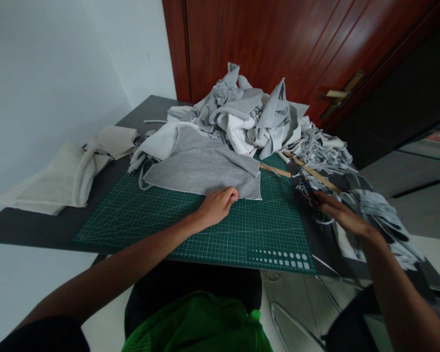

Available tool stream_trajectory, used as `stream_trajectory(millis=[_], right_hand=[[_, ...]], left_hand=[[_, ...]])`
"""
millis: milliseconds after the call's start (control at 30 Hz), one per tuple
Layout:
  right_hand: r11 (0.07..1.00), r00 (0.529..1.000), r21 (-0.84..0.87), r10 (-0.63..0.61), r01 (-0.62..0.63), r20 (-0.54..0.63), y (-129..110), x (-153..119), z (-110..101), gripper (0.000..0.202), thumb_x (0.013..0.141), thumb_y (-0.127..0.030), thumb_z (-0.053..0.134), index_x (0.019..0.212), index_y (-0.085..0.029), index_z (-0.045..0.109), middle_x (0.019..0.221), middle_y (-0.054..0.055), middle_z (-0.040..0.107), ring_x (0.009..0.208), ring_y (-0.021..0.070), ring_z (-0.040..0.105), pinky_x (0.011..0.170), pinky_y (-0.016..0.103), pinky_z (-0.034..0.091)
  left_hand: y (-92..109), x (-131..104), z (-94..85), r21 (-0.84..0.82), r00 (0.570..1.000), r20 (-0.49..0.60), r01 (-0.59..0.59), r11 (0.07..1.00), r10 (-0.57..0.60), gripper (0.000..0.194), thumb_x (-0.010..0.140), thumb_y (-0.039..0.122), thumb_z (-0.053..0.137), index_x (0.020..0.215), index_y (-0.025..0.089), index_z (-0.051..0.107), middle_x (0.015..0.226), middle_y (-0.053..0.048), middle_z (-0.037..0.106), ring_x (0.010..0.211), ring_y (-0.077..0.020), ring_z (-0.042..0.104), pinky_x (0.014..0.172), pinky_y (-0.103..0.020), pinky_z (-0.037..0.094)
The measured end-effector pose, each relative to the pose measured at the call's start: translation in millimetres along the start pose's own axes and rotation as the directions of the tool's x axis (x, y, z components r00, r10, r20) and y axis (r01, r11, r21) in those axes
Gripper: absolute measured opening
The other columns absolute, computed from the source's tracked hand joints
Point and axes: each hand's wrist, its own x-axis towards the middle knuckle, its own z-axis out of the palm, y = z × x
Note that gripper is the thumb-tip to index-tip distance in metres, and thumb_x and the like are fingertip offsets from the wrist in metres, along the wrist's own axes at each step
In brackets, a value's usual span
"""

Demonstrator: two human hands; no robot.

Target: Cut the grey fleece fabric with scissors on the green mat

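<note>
A grey piece of fabric [205, 166] lies spread on the green cutting mat [275, 234]. My left hand [217, 208] is closed at the fabric's near edge, fingers pinched on it. To the right, beyond the mat's edge, my right hand [341, 213] is closed around the dark handles of a pair of scissors [308, 189]. The blades point away from me, and the fingers partly hide the handles. A wooden ruler [275, 169] sticks out from under the fabric's right side.
Crumpled grey and white cloth [242, 112] is heaped at the back, before a brown door [260, 39]. Thin fabric scraps [326, 149] and another wooden strip [319, 177] lie right. Cream cloth [55, 176] sits left, with more grey strips [383, 215] at the far right.
</note>
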Motion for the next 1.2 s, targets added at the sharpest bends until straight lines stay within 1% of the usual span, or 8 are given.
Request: stream_trajectory(millis=[133,267,400,533,633,733,967,1200], right_hand=[[0.872,0.999,0.490,-0.016,-0.006,0.040,-27,-26,1,0.048,0.073,-0.050,0.076,0.111,-0.026,0.061,0.096,0.004,0.062,0.089,0.0201,0.061,0.076,0.029,0.053],[0.521,0.981,0.839,-0.013,-0.158,0.192,-63,-65,20,0.039,0.081,-0.056,0.069,0.074,-0.024,0.047,0.061,-0.008,0.030,0.048,0.0079,0.032,0.043,0.020,0.036],[0.297,0.886,0.855,-0.056,-0.425,0.460,-86,-121,59,0.044,0.081,-0.063,0.064,0.077,-0.024,0.047,0.057,-0.010,0.029,0.039,0.0047,0.021,0.033,0.019,0.031],[0.139,0.825,0.832,-0.123,-0.537,0.552,-108,-163,111,0.043,0.082,-0.061,0.066,0.080,-0.022,0.047,0.056,-0.011,0.033,0.035,0.0026,0.022,0.031,0.016,0.032],[0.130,0.780,0.792,-0.142,-0.596,0.610,-128,-174,142,0.045,0.080,-0.061,0.069,0.079,-0.022,0.046,0.053,-0.011,0.035,0.034,0.0035,0.029,0.031,0.016,0.035],[0.134,0.807,0.813,-0.105,-0.567,0.581,-144,-175,155,0.043,0.081,-0.060,0.068,0.078,-0.021,0.049,0.052,-0.011,0.037,0.033,0.0037,0.033,0.031,0.016,0.034],[0.183,0.825,0.813,-0.022,-0.552,0.565,-156,-172,158,0.046,0.078,-0.061,0.071,0.078,-0.021,0.050,0.052,-0.011,0.039,0.034,0.0046,0.036,0.032,0.018,0.037],[0.187,0.832,0.820,-0.021,-0.541,0.554,-161,-165,162,0.045,0.079,-0.060,0.071,0.079,-0.020,0.050,0.052,-0.011,0.038,0.034,0.0047,0.035,0.031,0.018,0.037]], left_hand=[[-2,0,0.5,-0.013,1.000,0.005,0.017,1.000,-0.017,0.022,0.103,0.026,0.034,0.100,0.021,0.056,0.099,-0.003,0.071,0.090,-0.0180,0.066,0.081,-0.034,0.048],[-3,1,0.1,-0.058,1.000,0.004,0.018,0.998,-0.018,0.026,0.104,0.031,0.032,0.100,0.021,0.056,0.100,-0.003,0.071,0.093,-0.0182,0.066,0.084,-0.035,0.048],[-2,1,-2.5,-0.120,1.000,-0.002,0.028,0.992,-0.028,0.028,0.104,0.034,0.032,0.099,0.021,0.056,0.099,-0.004,0.070,0.091,-0.0173,0.065,0.085,-0.034,0.047],[1,1,-5.7,-0.177,0.998,0.004,0.058,0.983,-0.058,0.028,0.104,0.033,0.032,0.098,0.020,0.056,0.088,-0.002,0.067,0.081,-0.0152,0.062,0.078,-0.031,0.046],[2,1,-6.1,-0.197,0.997,0.007,0.077,0.977,-0.077,0.027,0.104,0.031,0.032,0.097,0.019,0.055,0.079,-0.001,0.062,0.073,-0.0138,0.059,0.073,-0.030,0.046],[1,1,-5.0,-0.225,0.996,0.007,0.088,0.970,-0.089,0.026,0.103,0.031,0.032,0.096,0.019,0.053,0.079,0.000,0.062,0.066,-0.0119,0.056,0.071,-0.030,0.046],[-3,2,-2.2,-0.292,0.996,0.006,0.086,0.953,-0.089,0.024,0.104,0.031,0.029,0.097,0.020,0.049,0.093,-0.002,0.067,0.058,-0.0078,0.054,0.066,-0.027,0.047],[0,1,-5.1,-0.251,0.996,0.004,0.085,0.964,-0.087,0.023,0.104,0.030,0.029,0.095,0.020,0.048,0.075,0.003,0.060,0.058,-0.0097,0.055,0.068,-0.029,0.047]])
